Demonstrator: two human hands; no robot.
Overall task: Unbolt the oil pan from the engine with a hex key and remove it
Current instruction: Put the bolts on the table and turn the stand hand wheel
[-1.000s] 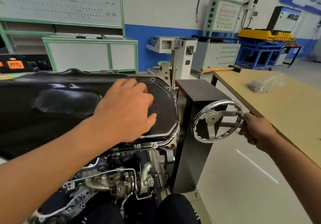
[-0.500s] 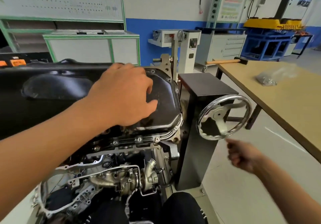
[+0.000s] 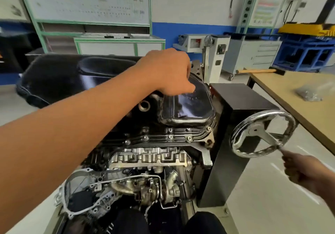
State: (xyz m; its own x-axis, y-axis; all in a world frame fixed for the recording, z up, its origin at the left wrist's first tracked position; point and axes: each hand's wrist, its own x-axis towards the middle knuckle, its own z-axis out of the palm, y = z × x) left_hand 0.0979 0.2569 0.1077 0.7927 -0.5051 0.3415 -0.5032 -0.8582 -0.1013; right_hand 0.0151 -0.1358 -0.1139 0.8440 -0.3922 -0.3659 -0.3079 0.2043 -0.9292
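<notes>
Nearest, below the oil pan (image 3: 188, 106), the engine (image 3: 148, 157) hangs inverted on its stand, with the turbocharger (image 3: 163, 190) low on its near side. To the lower right of the oil pan, the right hand (image 3: 304, 172) is curled tightly around the thin handle of the chrome handwheel (image 3: 262, 134); this part is blurred. The handwheel is mounted on a black stand box (image 3: 241, 97) just right of the oil pan.

The black oil pan sits on top of the engine, its flange seated on the block. Bolts (image 3: 170, 136) are in place along the pan's near edge, and a threaded drain hole (image 3: 144, 105) opens on its near slope. The left hand (image 3: 168, 72) rests on top of the oil pan with fingers loosely bent and the thumb tip on the surface, gripping nothing that shows.

Farther right of the oil pan stands a wooden desk (image 3: 299, 125), carrying a clear plastic bag (image 3: 310, 94) and, at its far end, a wooden-handled hammer (image 3: 259, 71).
</notes>
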